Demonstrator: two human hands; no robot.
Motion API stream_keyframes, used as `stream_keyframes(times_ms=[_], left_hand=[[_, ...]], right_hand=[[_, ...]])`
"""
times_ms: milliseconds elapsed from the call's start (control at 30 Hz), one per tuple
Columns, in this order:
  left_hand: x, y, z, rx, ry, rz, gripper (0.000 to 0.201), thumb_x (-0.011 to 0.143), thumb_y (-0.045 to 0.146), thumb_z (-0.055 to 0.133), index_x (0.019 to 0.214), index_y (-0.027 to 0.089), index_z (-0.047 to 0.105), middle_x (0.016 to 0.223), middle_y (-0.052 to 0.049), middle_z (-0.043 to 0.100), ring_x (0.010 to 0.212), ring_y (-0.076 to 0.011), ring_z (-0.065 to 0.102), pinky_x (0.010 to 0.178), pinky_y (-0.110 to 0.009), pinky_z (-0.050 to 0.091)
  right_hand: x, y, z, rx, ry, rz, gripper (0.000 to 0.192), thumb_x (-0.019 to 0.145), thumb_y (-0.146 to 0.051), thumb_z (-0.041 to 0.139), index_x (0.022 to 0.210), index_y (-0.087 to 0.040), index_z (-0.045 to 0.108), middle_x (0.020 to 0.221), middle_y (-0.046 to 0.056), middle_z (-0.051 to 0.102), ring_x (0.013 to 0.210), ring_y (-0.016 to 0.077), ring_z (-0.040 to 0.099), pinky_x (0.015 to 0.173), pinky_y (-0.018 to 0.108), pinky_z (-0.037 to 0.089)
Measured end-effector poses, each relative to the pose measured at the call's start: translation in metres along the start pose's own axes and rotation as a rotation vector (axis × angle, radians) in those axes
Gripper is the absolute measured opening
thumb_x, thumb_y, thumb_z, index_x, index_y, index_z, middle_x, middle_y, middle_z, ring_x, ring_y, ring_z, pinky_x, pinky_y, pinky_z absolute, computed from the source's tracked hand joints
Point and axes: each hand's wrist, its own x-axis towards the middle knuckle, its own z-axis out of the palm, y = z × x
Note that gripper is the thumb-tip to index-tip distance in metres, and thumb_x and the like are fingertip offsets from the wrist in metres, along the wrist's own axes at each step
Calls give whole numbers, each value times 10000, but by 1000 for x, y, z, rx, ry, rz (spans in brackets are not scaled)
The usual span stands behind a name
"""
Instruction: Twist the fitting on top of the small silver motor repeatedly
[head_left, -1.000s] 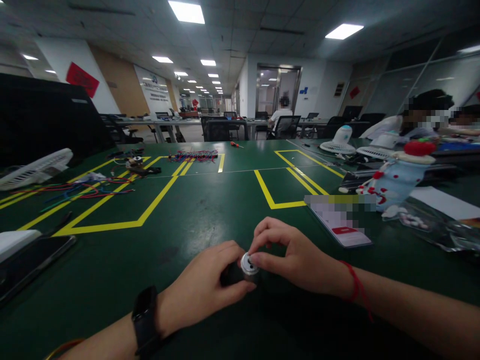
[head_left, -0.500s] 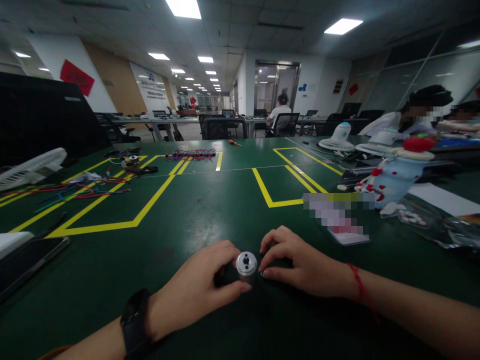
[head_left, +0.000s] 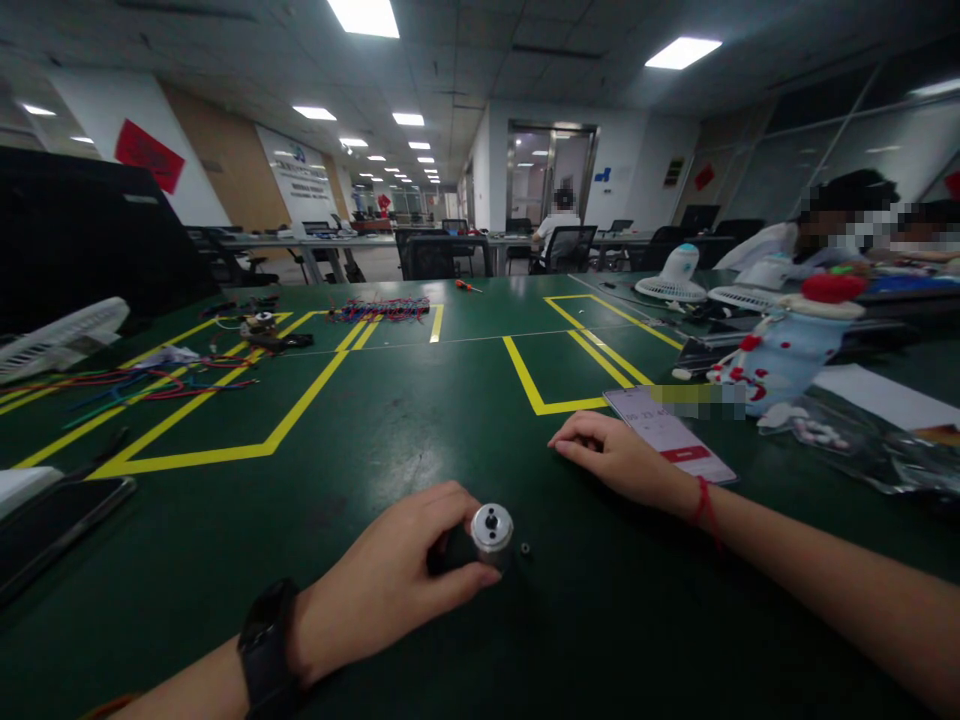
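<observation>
My left hand [head_left: 409, 560] is wrapped around the side of a small silver metal motor [head_left: 492, 540]. The motor stands upright, its round top with a centre shaft and small dark holes facing up. Just right of it, a tiny ring-like metal part [head_left: 526, 549] lies on the green table. My right hand [head_left: 607, 450] is farther forward, beside the lower left side of a phone [head_left: 686, 440] with a lit screen. Its fingers are curled and its fingertips close together; whether anything small is between them is hidden.
Yellow tape [head_left: 300, 400] marks areas on the table. Loose wires [head_left: 165, 385] and a wire bundle [head_left: 386, 310] lie left and back. A screwdriver [head_left: 469, 287] is at the far edge. A blue cup [head_left: 787, 350], small fans [head_left: 671, 275] and a plastic bag [head_left: 862, 450] sit right.
My right hand has moved away from the motor, forward and right toward the phone. The tiny ring-like part now shows on the table. My left hand keeps its hold on the motor.
</observation>
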Motion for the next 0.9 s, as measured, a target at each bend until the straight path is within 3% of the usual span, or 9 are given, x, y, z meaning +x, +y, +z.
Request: stream_keyframes(times_ms=[133,233,300,400,533,800,900], left_hand=[[1,0,-1,3,0,2,143,863,296,659,905,205,557,878,11,561,762,-164,507,651,-255,357],[0,0,-1,10,-3,-1,148,861,302,659,907,202,560,871,11,561,755,-163,508,641,-254,353],[0,1,-1,22,1,0,148,862,307,653,901,199,561,863,9,562,754,-165,508,637,-255,350],[-1,3,-1,29,8,6,147,867,314,644,889,195,561,859,5,567,761,-169,513,642,-258,355],[-1,2,0,13,15,17,147,865,307,651,922,200,568,879,4,577,779,-172,527,661,-264,369],[-1,0,2,24,15,25,163,870,311,650,948,193,569,905,-5,582,817,-181,537,689,-275,383],[-1,1,0,19,21,18,157,866,307,656,929,195,565,895,2,578,796,-173,530,676,-268,376]], right_hand=[[-8,-17,3,-51,-78,-148,141,878,-253,593,966,-197,688,997,55,622,947,188,557,858,356,434],[-17,-38,9,5,-221,-252,303,770,-342,731,1038,-217,667,1049,45,611,990,200,547,893,363,415],[-21,-50,14,30,-277,-304,267,739,-343,761,966,-223,687,1041,33,604,985,199,547,902,365,408],[-21,-65,20,159,-163,-280,86,823,-247,685,891,-195,679,980,29,588,909,160,562,843,315,442],[-17,-80,23,306,35,-264,83,835,-228,678,912,-198,668,954,23,563,880,143,560,795,277,460],[-18,-92,31,314,-51,-254,98,827,-219,681,922,-195,684,973,22,574,907,142,565,809,274,454],[-15,-82,23,343,-2,-202,170,827,-251,670,990,-204,667,1041,34,580,893,147,565,765,278,456]])
